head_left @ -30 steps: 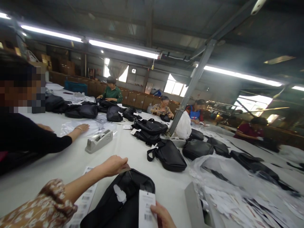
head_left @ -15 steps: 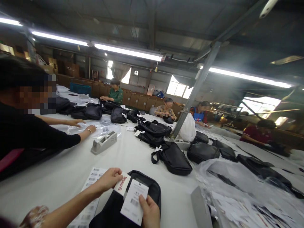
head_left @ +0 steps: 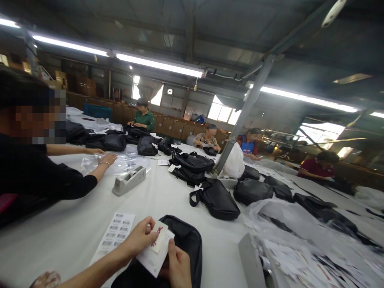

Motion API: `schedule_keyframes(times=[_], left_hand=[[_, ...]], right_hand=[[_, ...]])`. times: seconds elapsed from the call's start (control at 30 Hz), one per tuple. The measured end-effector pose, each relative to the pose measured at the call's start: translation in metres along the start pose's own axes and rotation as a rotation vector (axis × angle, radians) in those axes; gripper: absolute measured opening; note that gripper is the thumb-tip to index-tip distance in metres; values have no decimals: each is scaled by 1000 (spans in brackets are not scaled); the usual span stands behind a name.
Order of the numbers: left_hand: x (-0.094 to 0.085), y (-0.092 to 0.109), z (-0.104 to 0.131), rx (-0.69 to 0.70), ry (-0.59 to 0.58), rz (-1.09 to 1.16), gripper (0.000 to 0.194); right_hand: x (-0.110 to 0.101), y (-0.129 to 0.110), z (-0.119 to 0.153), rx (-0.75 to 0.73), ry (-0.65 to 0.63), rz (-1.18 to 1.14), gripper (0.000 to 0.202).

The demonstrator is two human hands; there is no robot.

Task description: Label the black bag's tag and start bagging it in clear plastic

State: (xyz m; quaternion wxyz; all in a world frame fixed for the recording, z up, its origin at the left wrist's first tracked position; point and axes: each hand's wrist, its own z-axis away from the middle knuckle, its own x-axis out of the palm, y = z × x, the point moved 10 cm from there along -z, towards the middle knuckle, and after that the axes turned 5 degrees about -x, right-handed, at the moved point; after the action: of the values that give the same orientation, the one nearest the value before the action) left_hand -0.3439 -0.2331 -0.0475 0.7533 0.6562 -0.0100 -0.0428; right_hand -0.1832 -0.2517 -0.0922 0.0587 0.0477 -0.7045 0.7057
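My left hand (head_left: 143, 237) pinches a small cream hang tag (head_left: 159, 235) with red lettering. Behind and below it is a larger white hang tag (head_left: 154, 258), overlapped by the small one. The thumb and fingers of my right hand (head_left: 179, 262) grip the right edge of the white tag. Both tags are over a black bag (head_left: 192, 240) lying on the white table in front of me. A sheet of barcode stickers (head_left: 115, 230) lies to the left, partly under my left forearm.
A grey tape dispenser (head_left: 129, 181) stands ahead to the left, near a co-worker's hands on clear plastic (head_left: 90, 162). Several black bags (head_left: 219, 200) lie beyond. At right are another dispenser (head_left: 252, 260) and a plastic-lined heap of paper tags (head_left: 300, 260). A metal post (head_left: 244, 116) rises mid-table.
The small tag has moved over the face of the white tag, whose printed barcode no longer shows. My right hand has shifted slightly left. A co-worker at left has moved their hands on the plastic.
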Motion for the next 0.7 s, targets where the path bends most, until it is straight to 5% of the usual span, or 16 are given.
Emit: schedule_keyframes(times=[0.1, 0.17, 0.4, 0.53, 0.7], left_hand=[[-15, -2, -14, -77, -35, 135, 45], [-16, -2, -25, -136, -98, 170, 60], [6, 11, -46, -185, -284, 119, 41], [-10, 15, -60, -208, -266, 29, 30], [-34, 12, -77, -226, -195, -96, 22]], right_hand=[[-51, 5, 1, 50, 264, 133, 70], [-62, 12, 3, 121, 326, 112, 73], [-3, 16, -8, 317, 157, 75, 34], [5, 3, -10, 259, 121, 11, 28], [10, -3, 1, 291, -2, -380, 38]])
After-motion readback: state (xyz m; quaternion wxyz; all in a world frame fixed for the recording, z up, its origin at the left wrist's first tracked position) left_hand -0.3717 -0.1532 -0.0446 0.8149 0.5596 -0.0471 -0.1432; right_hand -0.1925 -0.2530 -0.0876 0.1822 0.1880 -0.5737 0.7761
